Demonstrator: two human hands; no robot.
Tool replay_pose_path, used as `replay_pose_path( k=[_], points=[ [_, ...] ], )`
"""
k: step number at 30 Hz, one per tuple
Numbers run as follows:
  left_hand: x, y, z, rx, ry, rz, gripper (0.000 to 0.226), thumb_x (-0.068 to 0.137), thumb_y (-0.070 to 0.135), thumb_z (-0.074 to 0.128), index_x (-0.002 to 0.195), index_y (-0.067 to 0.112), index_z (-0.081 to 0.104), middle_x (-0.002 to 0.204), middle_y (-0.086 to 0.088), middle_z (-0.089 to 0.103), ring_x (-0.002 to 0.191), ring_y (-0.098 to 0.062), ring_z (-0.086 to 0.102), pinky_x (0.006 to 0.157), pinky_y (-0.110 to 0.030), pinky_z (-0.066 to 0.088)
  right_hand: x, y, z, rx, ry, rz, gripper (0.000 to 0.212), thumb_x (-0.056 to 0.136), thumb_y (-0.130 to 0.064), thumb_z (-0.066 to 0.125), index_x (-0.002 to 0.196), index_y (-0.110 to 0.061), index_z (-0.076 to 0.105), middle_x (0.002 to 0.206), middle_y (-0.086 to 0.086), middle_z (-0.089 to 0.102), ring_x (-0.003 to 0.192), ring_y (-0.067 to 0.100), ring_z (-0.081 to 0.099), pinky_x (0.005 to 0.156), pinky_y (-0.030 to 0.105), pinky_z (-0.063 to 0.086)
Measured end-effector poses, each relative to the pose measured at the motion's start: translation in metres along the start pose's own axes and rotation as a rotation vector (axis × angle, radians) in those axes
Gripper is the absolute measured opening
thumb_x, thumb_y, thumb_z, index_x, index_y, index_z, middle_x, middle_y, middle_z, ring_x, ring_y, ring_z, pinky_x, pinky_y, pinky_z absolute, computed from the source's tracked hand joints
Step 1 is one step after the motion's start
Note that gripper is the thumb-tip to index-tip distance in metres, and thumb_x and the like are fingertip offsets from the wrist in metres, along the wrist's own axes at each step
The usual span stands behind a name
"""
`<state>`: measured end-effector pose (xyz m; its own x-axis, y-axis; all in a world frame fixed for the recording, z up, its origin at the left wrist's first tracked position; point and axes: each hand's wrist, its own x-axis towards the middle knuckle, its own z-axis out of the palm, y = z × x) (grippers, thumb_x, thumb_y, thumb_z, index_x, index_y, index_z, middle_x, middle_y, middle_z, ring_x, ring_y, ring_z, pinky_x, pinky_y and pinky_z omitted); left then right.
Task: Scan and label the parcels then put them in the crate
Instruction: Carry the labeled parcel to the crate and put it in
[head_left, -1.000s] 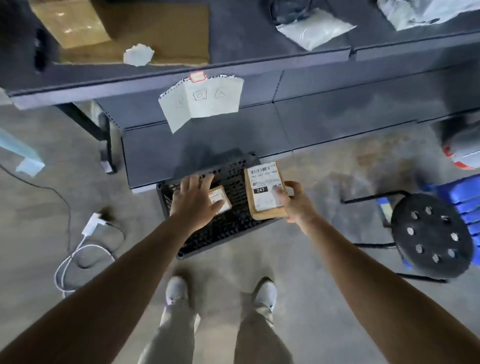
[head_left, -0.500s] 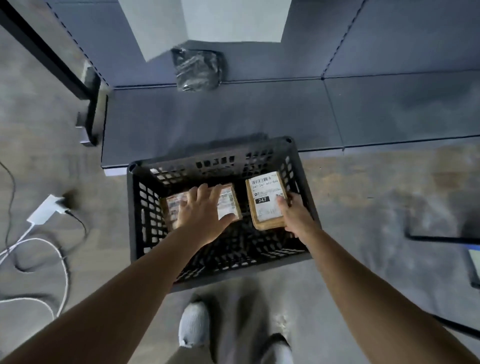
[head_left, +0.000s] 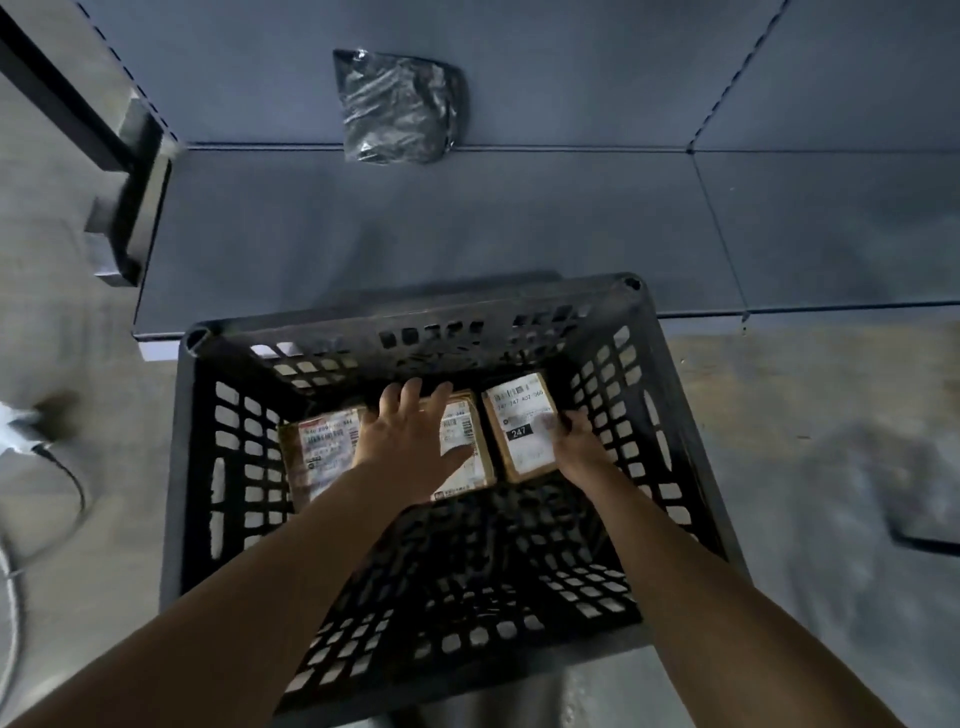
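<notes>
**Head view**

- The black perforated crate (head_left: 415, 322) stands on the floor, its far rim close up to the front edge of a low dark-grey shelf (head_left: 519, 223). Both hands reach into the crate's far end.
- Left hand (head_left: 410, 431): fingers straight and spread, palm down, pressing on a brown parcel (head_left: 462, 447) that lies flat at far-left of the crate bottom. Labelled card shows on both sides of this hand; I cannot tell whether it is one parcel or two.
- Right hand (head_left: 576, 441): fingers curled round the right edge of the 247 parcel (head_left: 519, 431), thumb on its white label. This parcel lies label up in the crate's far-right corner, just beside the brown one. I cannot tell whether it is fully down.

**Step, as judged**

- This is the placing step. Labels are on, so scanning and labelling look done for these parcels.
- The next move calls for loosening the right grip and lifting both hands straight up, clear of the crate walls, without dragging a parcel.

**Surroundings**

- Bare concrete floor (head_left: 831, 467) lies right and left of the crate.
- A crumpled black plastic bag (head_left: 400, 109) sits on the shelf beyond the crate's far rim.
- A white plug (head_left: 15, 421), blurred, lies left of the crate.
- The light is dim.
</notes>
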<state>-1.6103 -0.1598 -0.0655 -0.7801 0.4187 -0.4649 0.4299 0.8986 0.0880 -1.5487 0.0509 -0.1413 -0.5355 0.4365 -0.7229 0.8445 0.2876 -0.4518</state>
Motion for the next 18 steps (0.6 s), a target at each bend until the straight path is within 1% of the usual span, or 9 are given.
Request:
replay_pose_path(
  k=[1,3,6,9,12,14,18],
  points=[
    [0.000,-0.001,0.002,0.005,-0.008,-0.002,0.083,0.090,0.067,0.041,0.153,0.027,0.006,0.156,-0.009,0.014,0.143,-0.031,0.017,0.110,-0.048,0.031,0.000,0.001,0.001,-0.012,-0.012,0.003,0.051,0.105,-0.047,0.030,0.149,-0.022,0.027,0.144,0.015,0.047,0.124,0.035,0.051,0.096,0.039,0.041],
    [-0.003,-0.003,0.003,0.008,-0.016,-0.007,0.084,0.089,0.068,0.043,0.152,0.026,0.006,0.156,-0.010,0.014,0.143,-0.031,0.018,0.110,-0.049,0.031,-0.005,0.001,0.000,-0.033,-0.032,-0.008,0.051,0.104,-0.047,0.033,0.149,-0.023,0.027,0.138,0.015,0.052,0.119,0.034,0.054,0.091,0.037,0.042],
    [-0.013,-0.002,-0.004,0.044,-0.024,-0.015,0.086,0.089,0.069,0.041,0.152,0.026,0.003,0.157,-0.011,0.011,0.144,-0.033,0.015,0.110,-0.049,0.031,-0.024,-0.004,-0.007,-0.080,-0.018,-0.081,0.050,0.102,-0.048,0.038,0.146,-0.025,0.032,0.132,0.010,0.057,0.113,0.029,0.057,0.089,0.036,0.046],
    [-0.037,0.001,-0.029,0.045,-0.033,-0.045,0.089,0.087,0.070,0.043,0.153,0.026,0.002,0.158,-0.011,0.010,0.145,-0.033,0.013,0.111,-0.050,0.032,-0.060,-0.022,-0.028,-0.166,-0.026,-0.140,0.058,0.099,-0.052,0.043,0.150,-0.028,0.027,0.143,0.008,0.050,0.123,0.030,0.052,0.099,0.040,0.044],
    [-0.072,0.006,-0.074,0.033,-0.030,-0.085,0.092,0.086,0.071,0.045,0.154,0.028,0.001,0.160,-0.010,0.008,0.146,-0.033,0.011,0.111,-0.053,0.032,-0.114,-0.050,-0.062,-0.271,-0.018,-0.202,0.065,0.096,-0.056,0.046,0.152,-0.031,0.023,0.151,0.009,0.040,0.133,0.032,0.045,0.107,0.042,0.040],
    [-0.100,0.010,-0.111,0.032,-0.005,-0.096,0.093,0.085,0.072,0.046,0.154,0.028,0.003,0.160,-0.010,0.010,0.146,-0.034,0.013,0.110,-0.053,0.033,-0.156,-0.070,-0.087,-0.314,0.013,-0.260,0.068,0.095,-0.057,0.048,0.152,-0.029,0.025,0.152,0.008,0.038,0.135,0.031,0.042,0.109,0.041,0.037],
    [-0.163,0.021,-0.198,0.003,0.043,-0.118,0.093,0.084,0.072,0.048,0.153,0.027,0.006,0.158,-0.011,0.014,0.145,-0.035,0.015,0.109,-0.054,0.033,-0.245,-0.114,-0.135,-0.347,0.068,-0.347,0.070,0.092,-0.056,0.054,0.151,-0.028,0.030,0.153,0.003,0.038,0.136,0.025,0.042,0.109,0.040,0.040]
  ],
)
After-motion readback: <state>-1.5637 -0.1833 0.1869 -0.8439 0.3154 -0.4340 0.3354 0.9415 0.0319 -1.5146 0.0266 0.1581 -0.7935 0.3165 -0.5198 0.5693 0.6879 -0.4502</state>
